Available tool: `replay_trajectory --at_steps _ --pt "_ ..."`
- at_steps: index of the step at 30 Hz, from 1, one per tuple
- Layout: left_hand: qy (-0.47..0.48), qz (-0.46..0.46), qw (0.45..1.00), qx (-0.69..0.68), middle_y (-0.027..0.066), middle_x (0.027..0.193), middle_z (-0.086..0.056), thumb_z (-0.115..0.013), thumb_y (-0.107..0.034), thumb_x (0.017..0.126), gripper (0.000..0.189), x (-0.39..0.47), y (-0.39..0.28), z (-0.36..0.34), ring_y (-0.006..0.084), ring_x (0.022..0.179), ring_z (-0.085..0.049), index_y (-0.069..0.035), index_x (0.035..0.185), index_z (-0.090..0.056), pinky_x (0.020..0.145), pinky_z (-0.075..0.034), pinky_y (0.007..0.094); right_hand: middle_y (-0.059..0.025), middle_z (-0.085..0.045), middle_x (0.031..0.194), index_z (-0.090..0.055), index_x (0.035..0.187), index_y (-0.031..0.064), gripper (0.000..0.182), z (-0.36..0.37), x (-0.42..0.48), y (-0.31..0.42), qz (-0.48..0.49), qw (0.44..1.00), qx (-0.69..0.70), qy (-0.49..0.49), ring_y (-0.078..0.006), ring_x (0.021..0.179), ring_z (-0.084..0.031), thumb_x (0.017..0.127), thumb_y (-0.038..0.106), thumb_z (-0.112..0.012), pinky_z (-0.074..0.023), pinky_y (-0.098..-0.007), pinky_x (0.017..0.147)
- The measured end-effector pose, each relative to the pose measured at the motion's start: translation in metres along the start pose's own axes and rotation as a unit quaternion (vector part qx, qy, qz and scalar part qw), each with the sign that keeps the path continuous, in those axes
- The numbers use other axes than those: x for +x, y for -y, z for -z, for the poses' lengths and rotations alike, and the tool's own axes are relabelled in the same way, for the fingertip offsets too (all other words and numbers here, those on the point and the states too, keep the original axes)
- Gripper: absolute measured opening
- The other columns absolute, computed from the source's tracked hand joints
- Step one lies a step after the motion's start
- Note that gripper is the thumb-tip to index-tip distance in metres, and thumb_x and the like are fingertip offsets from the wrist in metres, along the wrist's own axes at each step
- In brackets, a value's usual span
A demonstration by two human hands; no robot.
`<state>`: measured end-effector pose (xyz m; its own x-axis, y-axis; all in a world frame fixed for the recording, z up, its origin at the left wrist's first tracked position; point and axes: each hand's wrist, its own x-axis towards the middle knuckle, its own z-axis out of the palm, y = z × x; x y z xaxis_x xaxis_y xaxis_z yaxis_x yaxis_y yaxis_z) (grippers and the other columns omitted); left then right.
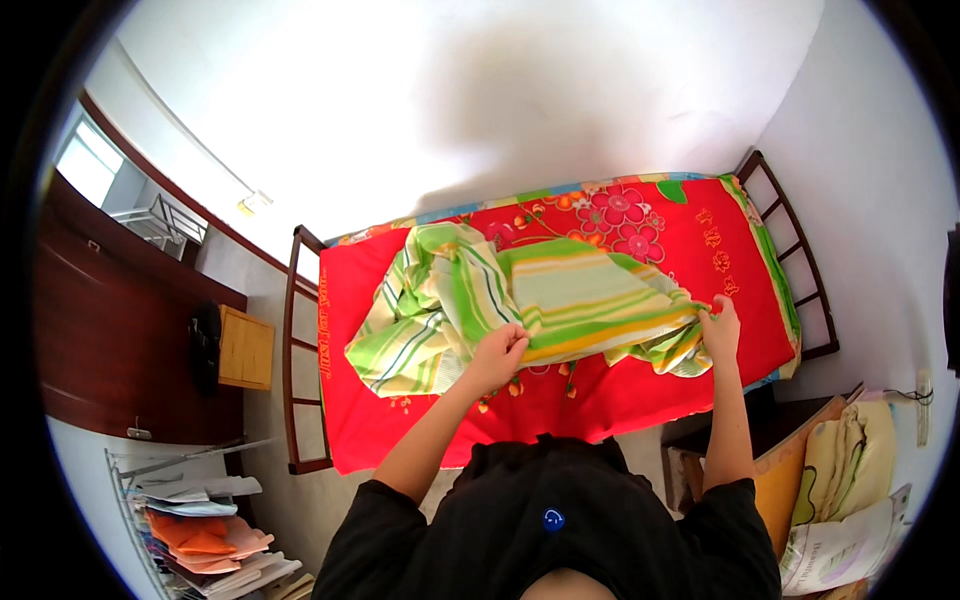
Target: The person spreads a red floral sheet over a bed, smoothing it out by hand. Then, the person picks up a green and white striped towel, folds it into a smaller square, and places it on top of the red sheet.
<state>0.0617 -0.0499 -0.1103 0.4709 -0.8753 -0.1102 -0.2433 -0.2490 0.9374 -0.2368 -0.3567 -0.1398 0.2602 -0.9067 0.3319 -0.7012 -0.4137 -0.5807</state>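
Note:
A green, yellow and white striped cloth [592,292], perhaps a sheet or quilt cover, lies bunched across the bed. Its left part is heaped and crumpled, while the right part is drawn out between my hands. My left hand [501,352] pinches the near edge around the middle of the cloth. At the right end, my right hand [721,334] grips a corner of it, with loose folds hanging below. Under the cloth spreads a red floral bed cover [420,442] with flowers and printed writing.
Dark metal bed rails stand at the left [296,352] and right [806,270] ends. A white wall [337,112] runs behind the bed. To the lower left is a rack with folded clothes [202,532]; a folded quilt [847,457] and pillow [844,544] lie lower right. A wooden door [135,315] stands left.

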Motion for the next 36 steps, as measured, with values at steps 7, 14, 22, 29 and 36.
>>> replay_trajectory --at_steps 7,14,22,29,36 --pt "-0.008 -0.079 0.997 0.013 0.0104 0.074 -0.059 -0.053 -0.010 0.090 0.009 -0.005 -0.030 -0.028 0.0229 0.067 -0.058 -0.003 0.095 -0.057 0.060 -0.045 0.0339 -0.0126 -0.062 0.085 -0.053 0.123 0.0092 0.050 0.047 -0.059 0.209 0.078 0.896 0.234 0.368 -0.0169 0.068 -0.059 0.078 0.020 -0.071 -0.0487 -0.0311 0.065" --pt "0.032 -0.152 0.985 0.069 0.0142 0.083 -0.063 -0.058 -0.010 0.087 0.011 -0.034 -0.052 -0.025 0.0329 0.076 -0.062 -0.006 0.096 -0.060 0.065 -0.049 0.0373 -0.0129 -0.061 0.086 -0.055 0.109 0.0059 0.046 0.018 -0.087 0.212 0.030 0.790 0.195 0.580 -0.0230 0.081 -0.062 0.075 0.029 -0.076 -0.0492 -0.0340 0.073" --pt "0.051 -0.245 0.967 0.036 0.0120 0.091 -0.060 -0.061 -0.003 0.080 0.017 -0.044 -0.045 -0.030 0.0305 0.078 -0.062 -0.006 0.097 -0.058 0.066 -0.050 0.0351 -0.0163 -0.065 0.083 -0.063 0.096 0.0052 0.021 0.026 -0.100 0.226 0.113 0.797 0.134 0.578 -0.0356 0.079 -0.062 0.078 0.015 -0.068 -0.0491 -0.0385 0.069" --pt "-0.178 -0.340 0.918 0.104 0.0182 0.116 -0.047 -0.077 -0.007 0.062 0.064 -0.043 -0.014 -0.044 0.0327 0.096 -0.054 -0.006 0.118 -0.044 0.074 -0.049 0.0392 -0.0081 -0.060 0.066 -0.064 0.088 0.0019 0.007 0.062 -0.083 0.226 0.023 0.847 0.174 0.502 -0.0161 0.061 -0.059 0.083 0.006 -0.061 -0.0464 -0.0310 0.057" --pt "-0.282 -0.294 0.898 0.165 0.0168 0.101 -0.049 -0.079 -0.007 0.060 0.053 -0.036 0.058 -0.068 0.0339 0.092 -0.053 -0.007 0.103 -0.048 0.078 -0.046 0.0429 0.0020 -0.050 0.064 -0.060 0.082 -0.0031 0.009 0.093 -0.069 0.216 -0.015 0.892 0.282 0.353 -0.0040 0.063 -0.044 0.085 0.005 -0.060 -0.0373 -0.0237 0.056"
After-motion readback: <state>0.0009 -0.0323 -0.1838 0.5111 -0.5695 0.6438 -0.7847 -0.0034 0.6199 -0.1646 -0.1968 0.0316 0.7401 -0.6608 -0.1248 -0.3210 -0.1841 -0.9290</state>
